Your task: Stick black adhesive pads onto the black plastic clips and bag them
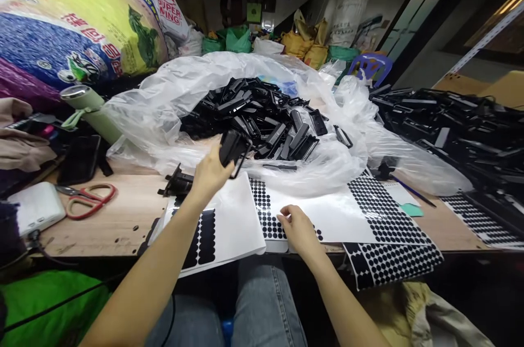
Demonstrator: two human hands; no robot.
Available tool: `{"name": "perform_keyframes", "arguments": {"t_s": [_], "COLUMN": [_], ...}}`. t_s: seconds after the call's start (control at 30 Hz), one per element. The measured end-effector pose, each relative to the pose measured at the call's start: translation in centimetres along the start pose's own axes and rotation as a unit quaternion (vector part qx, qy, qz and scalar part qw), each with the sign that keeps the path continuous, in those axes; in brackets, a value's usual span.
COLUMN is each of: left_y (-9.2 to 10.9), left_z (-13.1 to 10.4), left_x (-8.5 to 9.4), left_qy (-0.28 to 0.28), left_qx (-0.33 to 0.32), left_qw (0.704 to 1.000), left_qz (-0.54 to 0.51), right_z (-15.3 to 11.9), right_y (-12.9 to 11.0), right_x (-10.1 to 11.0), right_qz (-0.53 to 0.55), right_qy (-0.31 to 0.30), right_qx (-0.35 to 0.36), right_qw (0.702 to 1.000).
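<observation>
My left hand [213, 172] holds a black plastic part [233, 149] at the near edge of a heap of black parts [262, 118], which lies on a clear plastic bag [164, 85]. On the right, my right hand [297, 224] is over a white sheet of round black stickers [266, 208], its thumb and index finger pinched together. Whether a sticker is between them is too small to tell. Under my left forearm lies another white sheet [237, 221] with black stickers. A dark part [178, 182] stands beside my left wrist.
Red-handled scissors [92, 199], a phone [79, 159], a white power bank [36, 208] and a green bottle [92, 112] are at the left. More black parts [462, 129] cover the right side. Sticker sheets [388, 221] overhang the table's front edge.
</observation>
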State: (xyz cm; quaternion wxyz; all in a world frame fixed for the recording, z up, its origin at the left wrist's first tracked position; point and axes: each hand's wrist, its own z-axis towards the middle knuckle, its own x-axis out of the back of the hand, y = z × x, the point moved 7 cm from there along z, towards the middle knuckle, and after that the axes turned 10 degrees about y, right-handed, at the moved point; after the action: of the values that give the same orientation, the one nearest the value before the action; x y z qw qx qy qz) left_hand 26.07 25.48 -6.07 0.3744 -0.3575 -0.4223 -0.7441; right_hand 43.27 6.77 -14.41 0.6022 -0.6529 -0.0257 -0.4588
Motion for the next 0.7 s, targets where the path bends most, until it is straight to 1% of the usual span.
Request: {"name": "perform_keyframes", "arguments": {"t_s": [0.07,0.1,0.13,0.17,0.23,0.27,0.3,0.37,0.43,0.47,0.5,0.53,0.57,0.6,0.63,0.67,0.7], "left_y": [-0.9,-1.6,-2.3,-2.8,-3.4,-3.4,-3.1,-2.3,-1.8,-1.8,-1.9,-2.3,-2.9,-3.7,-4.5,-5.0,-5.1], "left_z": [-4.2,-5.9,-7.4,-8.5,-10.5,-11.3,-12.0,-13.2,-13.8,-13.8,-13.6,-13.3,-13.0,-12.7,-12.7,-13.0,-13.6], "left_x": [-0.6,-0.8,-0.9,-0.7,-0.3,-0.3,-0.4,-1.1,-1.5,-1.5,-1.3,-0.8,-0.4,0.0,0.0,-0.2,-0.4], "left_qy": [-0.063,-0.071,-0.057,-0.026,0.046,0.066,0.068,0.041,0.016,0.012,0.014,0.017,0.015,-0.001,-0.04,-0.099,-0.166], "left_qx": [0.003,0.0,-0.005,-0.016,-0.056,-0.084,-0.116,-0.169,-0.18,-0.168,-0.142,-0.102,-0.045,0.025,0.102,0.18,0.248], "left_qw": [0.998,0.997,0.998,0.999,0.997,0.994,0.991,0.985,0.983,0.985,0.988,0.989,0.986,0.975,0.95,0.908,0.854], "left_qz": [0.006,0.011,0.016,0.017,0.012,0.008,0.002,-0.004,-0.018,-0.036,-0.065,-0.106,-0.159,-0.223,-0.294,-0.364,-0.427], "right_z": [0.4,0.4,0.4,0.4,0.2,0.1,0.1,0.0,-0.2,-0.3,-0.6,-0.9,-1.3,-1.7,-2.2,-2.6,-3.2], "right_y": [-0.2,-0.2,-0.2,-0.2,-0.3,-0.3,-0.3,-0.5,-1.0,-1.4,-2.0,-2.9,-4.0,-5.4,-7.1,-8.8,-10.5], "right_x": [-1.0,-1.3,-1.6,-1.8,-1.9,-2.0,-1.9,-1.7,-1.2,-0.9,-0.6,-0.5,-0.5,-0.5,-0.6,-0.8,-1.1], "right_qz": [-0.029,-0.039,-0.045,-0.05,-0.053,-0.053,-0.053,-0.053,-0.053,-0.045,-0.025,0.006,0.048,0.096,0.14,0.173,0.193], "right_qy": [-0.02,-0.028,-0.034,-0.038,-0.044,-0.046,-0.047,-0.048,-0.046,-0.048,-0.055,-0.067,-0.082,-0.097,-0.111,-0.123,-0.134], "right_qx": [0.022,0.026,0.026,0.023,0.018,0.017,0.017,0.018,0.02,0.015,0.007,-0.002,-0.008,-0.007,0.004,0.025,0.049], "right_qw": [0.999,0.999,0.998,0.998,0.997,0.997,0.997,0.997,0.997,0.998,0.998,0.998,0.995,0.991,0.984,0.977,0.971]}}
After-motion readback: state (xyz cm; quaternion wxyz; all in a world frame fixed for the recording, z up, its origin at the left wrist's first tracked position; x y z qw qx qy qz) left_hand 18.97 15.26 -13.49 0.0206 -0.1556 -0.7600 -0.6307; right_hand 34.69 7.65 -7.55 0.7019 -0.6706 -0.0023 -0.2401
